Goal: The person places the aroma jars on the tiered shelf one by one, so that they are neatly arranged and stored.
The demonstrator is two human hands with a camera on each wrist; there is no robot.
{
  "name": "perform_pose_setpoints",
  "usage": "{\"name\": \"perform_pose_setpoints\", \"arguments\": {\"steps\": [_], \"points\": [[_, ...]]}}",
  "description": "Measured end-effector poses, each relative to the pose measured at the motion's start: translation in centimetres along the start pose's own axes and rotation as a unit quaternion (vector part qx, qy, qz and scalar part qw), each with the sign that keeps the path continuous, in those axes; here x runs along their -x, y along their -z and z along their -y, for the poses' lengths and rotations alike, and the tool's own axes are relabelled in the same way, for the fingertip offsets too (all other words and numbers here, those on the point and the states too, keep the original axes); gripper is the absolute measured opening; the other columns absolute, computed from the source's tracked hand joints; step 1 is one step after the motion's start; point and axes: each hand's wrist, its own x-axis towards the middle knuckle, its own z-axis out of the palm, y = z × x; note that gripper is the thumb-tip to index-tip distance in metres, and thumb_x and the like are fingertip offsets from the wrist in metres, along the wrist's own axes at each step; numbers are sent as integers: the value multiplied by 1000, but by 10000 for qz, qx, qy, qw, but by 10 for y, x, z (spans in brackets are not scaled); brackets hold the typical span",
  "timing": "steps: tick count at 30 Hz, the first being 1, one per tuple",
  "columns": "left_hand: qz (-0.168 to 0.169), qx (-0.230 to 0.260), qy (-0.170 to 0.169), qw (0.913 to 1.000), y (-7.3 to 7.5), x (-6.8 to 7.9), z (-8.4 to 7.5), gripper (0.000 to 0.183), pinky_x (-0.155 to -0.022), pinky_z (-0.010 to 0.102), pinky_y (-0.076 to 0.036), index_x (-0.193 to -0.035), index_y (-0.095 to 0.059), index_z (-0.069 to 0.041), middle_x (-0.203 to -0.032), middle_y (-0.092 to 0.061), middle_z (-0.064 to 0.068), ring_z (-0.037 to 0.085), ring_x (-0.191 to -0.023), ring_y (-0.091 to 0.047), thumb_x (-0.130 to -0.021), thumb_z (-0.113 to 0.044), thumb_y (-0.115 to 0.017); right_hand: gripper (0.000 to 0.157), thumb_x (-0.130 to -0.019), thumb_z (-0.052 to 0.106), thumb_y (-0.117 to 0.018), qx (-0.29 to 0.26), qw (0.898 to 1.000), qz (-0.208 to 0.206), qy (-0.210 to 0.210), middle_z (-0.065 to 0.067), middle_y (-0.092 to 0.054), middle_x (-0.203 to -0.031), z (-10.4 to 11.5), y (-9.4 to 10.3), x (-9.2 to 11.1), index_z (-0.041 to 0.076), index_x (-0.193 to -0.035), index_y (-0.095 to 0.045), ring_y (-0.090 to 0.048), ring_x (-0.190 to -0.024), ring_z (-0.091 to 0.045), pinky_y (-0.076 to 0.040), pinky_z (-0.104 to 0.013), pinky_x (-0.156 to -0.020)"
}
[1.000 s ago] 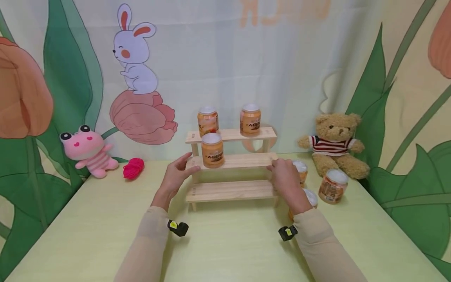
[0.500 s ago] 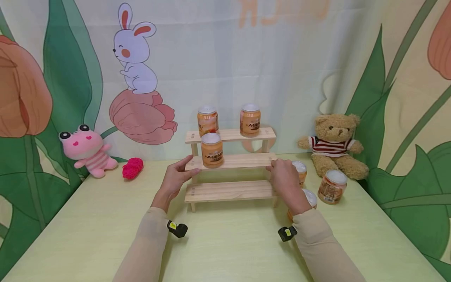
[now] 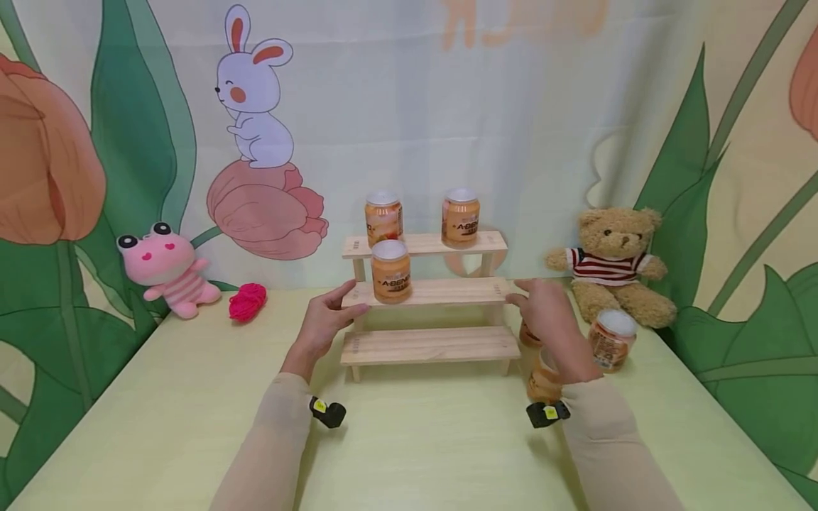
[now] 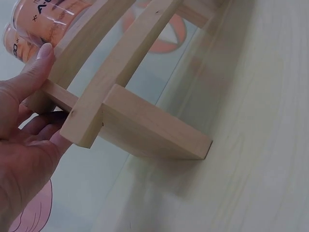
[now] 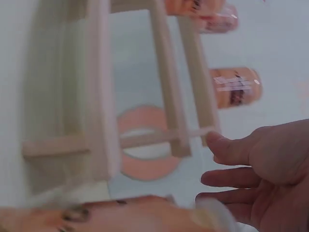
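Fingers, left hand (image 3: pixel 322 323): curled about the left end of the middle shelf (image 3: pixel 456 291), thumb at the front, the rest around behind.
Fingers, right hand (image 3: pixel 548 316): spread loosely beside that shelf's right end, gripping nothing; whether the thumb grazes wood, I cannot tell.
Wooden rack (image 3: pixel 431 344): three-stepped, upright on the table (image 3: pixel 415 454), between the hands.
Shelf jars: one stands left on the middle shelf (image 3: pixel 392 273), near the left thumb; two on the top, left (image 3: pixel 384 220) and right (image 3: pixel 460 221).
Steadying: this looks like the step in hand; best to keep the left hold light and level, thumb off the jar, since tipping could slide all three.
Right side: lift the wrist clear before turning; the near table jar (image 3: pixel 544 380) and another half-hidden one (image 3: pixel 529 335) sit close to that forearm and could be knocked.
Farther jar (image 3: pixel 612 341): on the table before the teddy bear (image 3: pixel 615 255).
Far left: pink frog toy (image 3: pixel 167 268), red yarn (image 3: pixel 247 303).
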Motion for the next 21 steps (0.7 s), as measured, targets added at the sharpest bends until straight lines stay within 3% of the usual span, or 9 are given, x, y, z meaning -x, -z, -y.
{"name": "perform_pose_setpoints", "arguments": {"steps": [2, 5, 7, 9, 11, 13, 17, 21], "points": [[-8, 2, 16, 10000, -1, 0, -1, 70, -105, 45, -45, -151, -46, -12, -155, -41, 9, 25, -130, -52, -89, -13, -77, 48, -102, 22, -61, -99, 9995, 214, -214, -5, -45, -44, -9, 12, 0, -6, -140, -53, -23, -37, -10, -31, -27, -40], [-13, 14, 39, 10000, -2, 0, -1, 69, -104, 44, -46, -151, -45, -12, -154, -43, 10, 26, -129, -52, -90, -12, -77, 54, -102, 25, -61, -146, 9984, 370, -405, -10, -53, -52, -25, 29, 1, -8, -143, -48, -30, -39, -12, -36, -32, -44], [-19, 18, 53, 10000, -1, 0, -1, 70, -104, 44, -46, -151, -45, -13, -153, -44, 10, 26, -130, -52, -89, -12, -77, 58, -101, 26, -62, -145, 9976, 434, -511, -22, -68, -78, -37, 39, 4, -10, -144, -46, -51, -47, -22, -48, -39, -54], [-17, 2, 54, 10000, -1, 0, -1, 70, -104, 45, -45, -151, -45, -13, -153, -44, 10, 26, -130, -52, -89, -13, -78, 63, -100, 26, -63, -322, 9962, 502, -641, -32, -64, -114, -51, 49, 9, -12, -145, -41, -65, -75, -37, -54, -49, -70], [2, -8, 48, 10000, -2, 0, -1, 71, -104, 45, -45, -151, -46, -13, -154, -43, 9, 26, -130, -52, -88, -14, -78, 69, -99, 28, -65, -376, 9950, 584, -725, -38, -47, -138, -65, 58, 14, -13, -146, -37, -57, -110, -50, -50, -60, -88], [31, -15, 32, 10000, -2, 0, -1, 72, -105, 45, -45, -151, -46, -13, -154, -42, 9, 25, -131, -51, -87, -16, -79, 78, -98, 35, -66, -384, 9930, 736, -844, -40, -35, -146, -79, 66, 19, -13, -149, -31, -39, -129, -57, -41, -66, -97], [37, -2, 15, 10000, -2, -1, 0, 72, -105, 46, -45, -151, -46, -13, -154, -43, 8, 25, -131, -51, -87, -16, -80, 96, -92, 48, -70, -183, 9914, 964, -872, -41, -31, -147, -108, 77, 26, -12, -152, -24, -32, -131, -59, -34, -71, -100], [19, 16, 17, 10000, -1, -2, 0, 71, -105, 46, -45, -150, -47, -13, -154, -43, 7, 24, -131, -51, -87, -15, -79, 103, -87, 42, -78, -522, 9900, 1096, -721, -40, -25, -152, -137, 80, 34, -10, -154, -19, -27, -134, -59, -33, -72, -100]]}}
